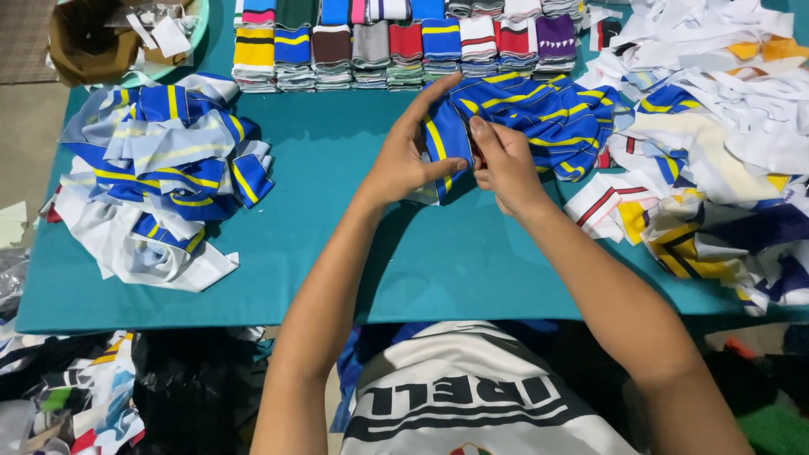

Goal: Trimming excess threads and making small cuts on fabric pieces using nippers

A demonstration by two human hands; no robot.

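Head view: I see the left hand and right hand with fingers clamped on a blue fabric piece with yellow stripes. It is held just above the teal tabletop, beside a matching blue pile.

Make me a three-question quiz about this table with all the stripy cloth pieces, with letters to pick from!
1. Where is the row of neatly folded stacks of striped cloth pieces?
A. along the far edge of the teal table
B. on the floor
C. on the person's lap

2. What colour is the stripe on the blue knitted cloth band in the hands?
A. red
B. yellow
C. green

3. How is that band held?
A. by neither hand
B. by the left hand alone
C. by both hands

Answers: 1 A, the stacks line the table's far side. 2 B, a yellow line runs down it. 3 C, the left hand and the right hand both pinch it.
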